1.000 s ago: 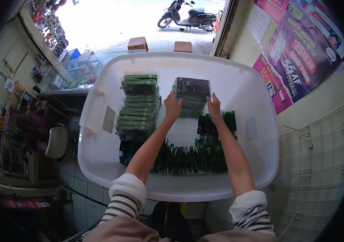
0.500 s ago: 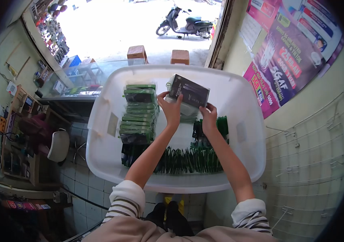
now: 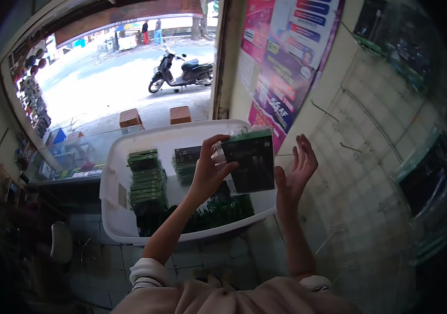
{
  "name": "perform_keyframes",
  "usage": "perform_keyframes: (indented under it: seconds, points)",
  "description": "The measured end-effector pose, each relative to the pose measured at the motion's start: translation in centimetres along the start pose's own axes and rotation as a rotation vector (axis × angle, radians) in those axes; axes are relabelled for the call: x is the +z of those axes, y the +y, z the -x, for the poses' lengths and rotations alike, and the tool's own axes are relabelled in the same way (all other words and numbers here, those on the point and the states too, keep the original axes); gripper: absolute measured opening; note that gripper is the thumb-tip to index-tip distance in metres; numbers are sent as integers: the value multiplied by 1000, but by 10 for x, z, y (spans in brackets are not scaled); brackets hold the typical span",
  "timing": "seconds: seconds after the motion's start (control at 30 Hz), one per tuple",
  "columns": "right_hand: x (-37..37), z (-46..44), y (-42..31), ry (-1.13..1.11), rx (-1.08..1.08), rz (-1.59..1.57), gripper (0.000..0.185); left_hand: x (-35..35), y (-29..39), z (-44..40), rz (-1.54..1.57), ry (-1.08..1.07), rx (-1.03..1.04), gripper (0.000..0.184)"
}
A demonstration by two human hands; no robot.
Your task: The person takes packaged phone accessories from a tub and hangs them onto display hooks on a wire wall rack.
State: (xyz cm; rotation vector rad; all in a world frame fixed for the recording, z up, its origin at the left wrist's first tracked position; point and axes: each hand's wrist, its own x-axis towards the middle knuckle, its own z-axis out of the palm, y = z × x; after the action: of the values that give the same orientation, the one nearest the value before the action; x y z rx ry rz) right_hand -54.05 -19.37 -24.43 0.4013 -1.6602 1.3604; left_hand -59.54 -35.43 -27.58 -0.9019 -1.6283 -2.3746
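Note:
My left hand (image 3: 210, 167) grips the left side of a black-and-green package (image 3: 252, 162) in clear plastic, thumb across its front. The package is held up above the right end of a white plastic tub (image 3: 109, 209). Just right of it, my right hand (image 3: 294, 175) is open with fingers apart; its thumb is close to the package's edge, and I cannot tell whether they touch. Inside the tub, a stack of green-and-black packs (image 3: 147, 183) lies at the left and a shorter stack (image 3: 184, 167) at the back middle. A row of upright packs (image 3: 223, 210) runs along the front.
Wire racks (image 3: 349, 178) cover the right wall, with similar packs (image 3: 427, 172) hanging on them. Posters (image 3: 281, 68) are beside the doorway. A glass counter (image 3: 84, 165) stands behind the tub at left. Outside are a scooter (image 3: 184, 73) and two brick-coloured blocks (image 3: 180, 114).
The view has swung up and right. My right hand, earlier on a dark package, is now off and open. The held package is farther right; I cannot tell whether it is the same one.

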Motion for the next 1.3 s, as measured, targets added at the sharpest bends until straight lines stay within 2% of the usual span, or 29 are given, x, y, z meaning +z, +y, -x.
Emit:
perform_keyframes:
  seconds: [0.03,0.07,0.13,0.17,0.2,0.27,0.3,0.37,0.4,0.43,0.47,0.5,0.53,0.57,0.67,0.7,0.77,1.3]
  points:
    - [-11,-8,-16,-25,-145,35,64,17,10,0,-17,-74,-1,64]
    - [-24,-12,-30,10,-163,86,64,32,18,1,-35,-153,2,65]
    - [-48,-18,-59,-122,-28,25,65,60,30,1,29,-292,26,66]
    - [-56,-17,-75,-54,-42,75,55,73,34,2,53,-357,22,64]
    - [-67,-14,-92,-17,-60,127,55,85,38,4,79,-416,14,62]
    - [-84,-6,-120,79,159,291,41,110,46,8,116,-506,42,65]
    - [-90,-3,-127,162,45,342,30,123,55,10,148,-562,53,67]
    - [-105,-2,-146,220,-47,445,29,147,62,10,208,-670,91,70]
    - [-112,-3,-154,253,-127,517,28,162,70,11,266,-668,110,67]
    - [-116,-8,-167,281,-202,590,26,173,78,7,65,-627,325,70]
    - [-118,-12,-183,319,-164,606,25,186,85,0,-133,-564,542,73]
    - [-126,-20,-190,347,-234,643,24,201,90,-7,-29,-526,545,75]
    - [-132,-30,-198,372,-303,676,23,223,100,-11,309,-498,472,74]
    - [-138,-42,-205,378,-313,693,23,234,111,-21,227,-448,611,70]
    - [-153,-74,-223,382,-413,688,21,267,150,-29,489,-495,401,45]
    - [-158,-87,-227,374,-490,812,20,276,155,-37,501,-498,417,45]
    - [-164,-104,-232,367,-630,982,19,293,159,-53,281,-297,722,34]
    - [-177,-130,-230,401,-604,1187,19,332,152,-79,180,-166,733,25]
